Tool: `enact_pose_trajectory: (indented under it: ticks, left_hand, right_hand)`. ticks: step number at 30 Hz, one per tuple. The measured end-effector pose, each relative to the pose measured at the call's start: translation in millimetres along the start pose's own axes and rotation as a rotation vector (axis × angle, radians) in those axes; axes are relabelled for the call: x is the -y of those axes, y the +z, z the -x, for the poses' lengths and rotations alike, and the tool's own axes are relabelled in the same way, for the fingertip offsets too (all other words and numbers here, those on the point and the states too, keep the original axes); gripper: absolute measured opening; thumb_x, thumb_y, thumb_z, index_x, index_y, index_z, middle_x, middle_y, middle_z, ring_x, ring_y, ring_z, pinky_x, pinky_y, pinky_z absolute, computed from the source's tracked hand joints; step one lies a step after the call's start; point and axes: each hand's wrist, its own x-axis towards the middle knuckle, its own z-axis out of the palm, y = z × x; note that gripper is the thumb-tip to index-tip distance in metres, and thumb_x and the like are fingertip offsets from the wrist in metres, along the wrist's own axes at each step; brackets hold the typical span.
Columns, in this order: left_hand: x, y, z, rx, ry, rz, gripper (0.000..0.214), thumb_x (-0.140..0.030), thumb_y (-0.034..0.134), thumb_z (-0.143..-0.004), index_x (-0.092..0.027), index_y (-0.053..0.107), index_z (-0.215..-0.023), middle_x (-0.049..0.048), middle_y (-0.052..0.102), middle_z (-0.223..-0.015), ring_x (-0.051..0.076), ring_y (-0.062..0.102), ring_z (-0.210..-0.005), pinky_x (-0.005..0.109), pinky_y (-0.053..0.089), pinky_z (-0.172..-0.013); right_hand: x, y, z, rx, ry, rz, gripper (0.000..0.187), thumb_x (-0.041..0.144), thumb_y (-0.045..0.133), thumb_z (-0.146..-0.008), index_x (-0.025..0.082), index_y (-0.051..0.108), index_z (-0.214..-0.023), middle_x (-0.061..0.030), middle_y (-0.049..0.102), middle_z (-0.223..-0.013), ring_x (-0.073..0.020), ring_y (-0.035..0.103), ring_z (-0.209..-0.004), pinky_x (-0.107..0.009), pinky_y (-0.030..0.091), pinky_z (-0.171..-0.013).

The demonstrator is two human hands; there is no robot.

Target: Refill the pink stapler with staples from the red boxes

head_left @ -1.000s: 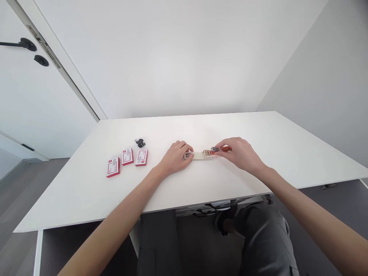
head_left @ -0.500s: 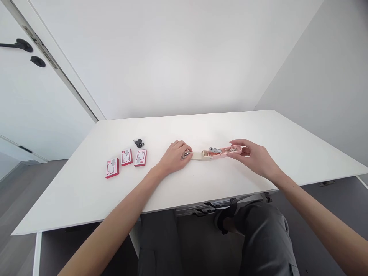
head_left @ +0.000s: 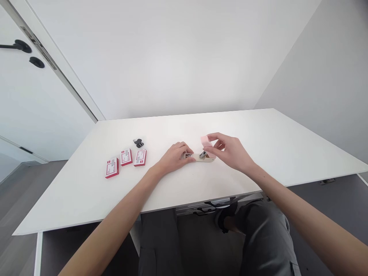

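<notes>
A cream and pink stapler [head_left: 199, 156] lies on the white table [head_left: 184, 168] in front of me. My left hand [head_left: 174, 157] is closed on the stapler's left end and presses it onto the table. My right hand [head_left: 227, 151] pinches the pink top cover [head_left: 206, 141], which stands swung up over the stapler's right part. The metal staple channel shows under the raised cover.
Three red and white staple boxes [head_left: 125, 161] lie in a row left of my left hand. A small black staple remover [head_left: 139, 143] sits just behind them. A white door with a black handle [head_left: 17, 46] stands at the far left.
One second ago my right hand was on the closed stapler. Then it swung the pink cover out flat to the right. Now it has brought the cover back up and leftward.
</notes>
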Motion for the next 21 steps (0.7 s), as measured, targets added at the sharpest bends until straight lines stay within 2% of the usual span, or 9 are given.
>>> enact_pose_trajectory:
  ticks: [8, 13, 17, 21]
  left_hand:
    - [3.9, 4.2, 0.4, -0.022, -0.017, -0.029, 0.037, -0.058, 0.074, -0.088, -0.024, 0.070, -0.103, 0.0072, 0.068, -0.108, 0.028, 0.063, -0.104, 0.046, 0.051, -0.094]
    - [2.0, 4.2, 1.6, -0.033, -0.019, -0.035, 0.031, -0.054, 0.074, -0.088, -0.025, 0.066, -0.095, 0.0068, 0.067, -0.104, 0.028, 0.062, -0.102, 0.046, 0.052, -0.090]
    - [1.9, 3.6, 2.9, -0.041, 0.000, -0.042, 0.028, -0.052, 0.072, -0.090, -0.025, 0.065, -0.096, 0.0066, 0.067, -0.105, 0.028, 0.062, -0.102, 0.046, 0.051, -0.092]
    - [3.5, 4.7, 4.0, -0.066, 0.003, -0.116, 0.028, -0.050, 0.070, -0.093, -0.023, 0.063, -0.099, 0.0072, 0.066, -0.106, 0.028, 0.060, -0.104, 0.046, 0.050, -0.094]
  right_hand:
    - [2.5, 23.0, -8.0, 0.063, -0.079, 0.098, 0.030, 0.051, 0.070, -0.093, 0.028, 0.073, -0.112, -0.0037, 0.078, -0.109, -0.0210, 0.068, -0.076, -0.037, 0.054, -0.072]
    - [9.1, 29.5, -13.0, 0.131, -0.083, 0.236, 0.025, 0.044, 0.068, -0.094, 0.029, 0.075, -0.113, -0.0034, 0.077, -0.107, -0.0229, 0.069, -0.084, -0.036, 0.049, -0.071]
    - [11.9, 31.8, -10.6, 0.151, -0.125, 0.305, 0.021, 0.039, 0.063, -0.097, 0.030, 0.075, -0.112, -0.0037, 0.076, -0.102, -0.0240, 0.069, -0.086, -0.035, 0.048, -0.070]
    - [-1.5, 28.8, 1.9, 0.096, -0.118, 0.378, 0.025, 0.040, 0.059, -0.099, 0.030, 0.069, -0.120, -0.0046, 0.075, -0.118, -0.0240, 0.070, -0.090, -0.036, 0.049, -0.073]
